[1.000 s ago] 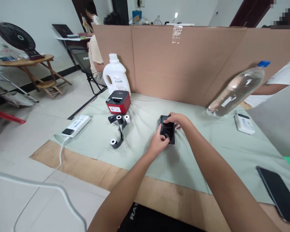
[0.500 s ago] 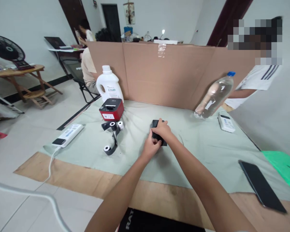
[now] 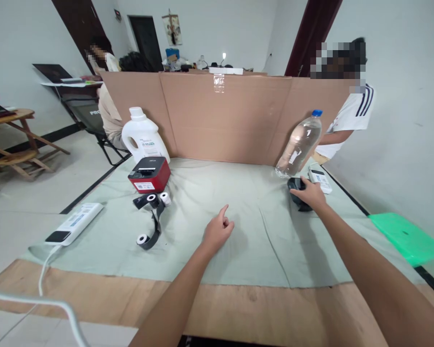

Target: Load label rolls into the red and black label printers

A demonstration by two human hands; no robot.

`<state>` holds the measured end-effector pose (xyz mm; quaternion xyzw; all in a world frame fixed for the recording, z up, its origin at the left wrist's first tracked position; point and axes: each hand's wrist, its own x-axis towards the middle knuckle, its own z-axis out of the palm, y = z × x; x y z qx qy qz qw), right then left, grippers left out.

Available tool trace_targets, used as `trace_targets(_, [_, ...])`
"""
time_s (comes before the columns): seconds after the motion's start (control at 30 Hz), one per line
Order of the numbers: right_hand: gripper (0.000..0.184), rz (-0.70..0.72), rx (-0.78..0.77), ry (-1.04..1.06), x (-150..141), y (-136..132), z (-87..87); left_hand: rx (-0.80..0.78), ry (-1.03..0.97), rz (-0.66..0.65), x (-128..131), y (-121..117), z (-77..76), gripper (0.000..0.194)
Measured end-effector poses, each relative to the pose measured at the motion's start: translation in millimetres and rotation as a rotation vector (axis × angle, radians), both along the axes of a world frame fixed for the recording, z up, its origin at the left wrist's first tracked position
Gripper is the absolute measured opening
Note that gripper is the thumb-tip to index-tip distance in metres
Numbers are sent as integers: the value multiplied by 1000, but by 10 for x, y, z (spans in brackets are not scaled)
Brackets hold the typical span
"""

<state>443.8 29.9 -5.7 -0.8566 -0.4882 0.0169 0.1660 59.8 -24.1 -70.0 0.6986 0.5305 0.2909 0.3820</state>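
Head view: cardboard panel [image 3: 217, 118] stands beyond left fingers [image 3: 223, 213] and right fingers [image 3: 299, 193]. Desk [image 3: 256, 308], mostly cloth-covered, under both. Chair [image 3: 85, 118] far left of left fingers reads "PRO", rest hidden. White jug [image 3: 146, 137], beyond-left of left fingers: label too small. Clear bottle [image 3: 300, 144], just beyond right fingers: no readable text. Red-black box [image 3: 159, 178], left of left fingers: label illegible. White power strip [image 3: 75, 221], farther left: blue print unreadable. Black object [image 3: 294, 183]: gripped by right fingers, wrapped partway over it; no marking legible. Left fingers empty, index extended, others curled. Progress, judged: object looks at or near cloth, release not done; anything else left, can't tell.
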Motion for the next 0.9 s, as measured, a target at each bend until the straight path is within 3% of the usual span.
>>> trace_targets(0.1, [83, -30, -26, 22, 229, -14, -89, -3, -21, -9, -15, 2, -15, 72])
trace_targets(0.23, [85, -58, -102, 57, 282, 27, -141, 7, -62, -10, -19, 13, -54, 72])
trace_targets(0.33, [82, -109, -116, -64, 109, 31, -76, 46, -117, 0, -9, 25, 6, 66])
trace_targets(0.4, [79, -58, 22, -250, -186, 26, -21, 108, -211, 37, -50, 24, 150, 53])
trace_targets(0.47, [77, 112, 190, -382, -655, 40, 13, 203, -357, 143, -193, 9, 378, 36])
trace_targets(0.53, [73, 335, 249, -360, -1279, 98, 15, 328, -518, 325, -486, 8, 643, 24])
trace_targets(0.67, [55, 734, 269, -33, -2751, 392, -24, 545, -659, 702, -1516, 302, 1041, 16])
trace_targets(0.73, [50, 809, 243, 171, -3456, 610, -32, 554, -576, 843, -2112, 668, 1095, 16])
trace_targets(0.8, [50, 877, 193, 331, -4057, 848, -31, 424, -446, 909, -2607, 1110, 1045, 17])
trace_targets(0.9, [62, 913, 24, 495, -4679, 1187, -55, 199, -358, 894, -2994, 1690, 823, 11])
